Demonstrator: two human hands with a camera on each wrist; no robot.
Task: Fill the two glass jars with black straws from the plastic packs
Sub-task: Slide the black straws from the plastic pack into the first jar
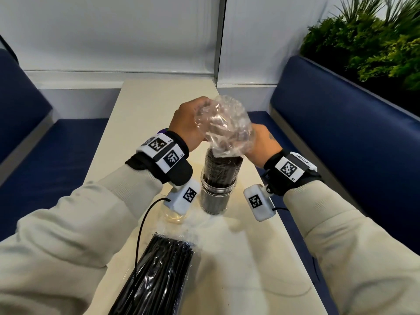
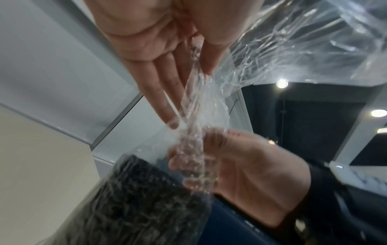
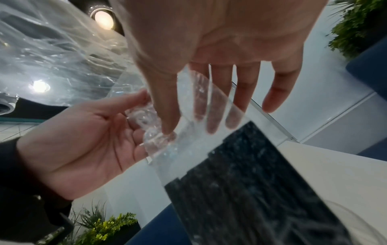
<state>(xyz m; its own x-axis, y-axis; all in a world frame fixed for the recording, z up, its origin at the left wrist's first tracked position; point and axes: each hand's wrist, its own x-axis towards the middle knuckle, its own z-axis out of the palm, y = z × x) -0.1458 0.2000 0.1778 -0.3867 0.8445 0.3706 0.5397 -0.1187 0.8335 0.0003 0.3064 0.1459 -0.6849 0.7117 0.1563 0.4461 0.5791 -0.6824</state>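
A glass jar (image 1: 214,201) stands mid-table with a bundle of black straws (image 1: 221,170) upright in it, sticking out above the rim. A crumpled clear plastic pack (image 1: 223,123) still covers the bundle's top. My left hand (image 1: 200,110) pinches the plastic from the left, thumb against fingers (image 2: 165,106). From the right, my right hand (image 1: 254,137) pinches it too, its fingers (image 3: 211,116) behind the film. A second pack of black straws (image 1: 159,269) lies in front. The second jar (image 1: 176,215) is mostly hidden under my left wrist camera.
The beige table (image 1: 250,258) is narrow, with blue benches on the left (image 1: 34,155) and right (image 1: 341,133). Green plants (image 1: 375,42) stand behind the right bench. A black cable (image 1: 143,228) runs across the lying pack. A white wall closes the far end.
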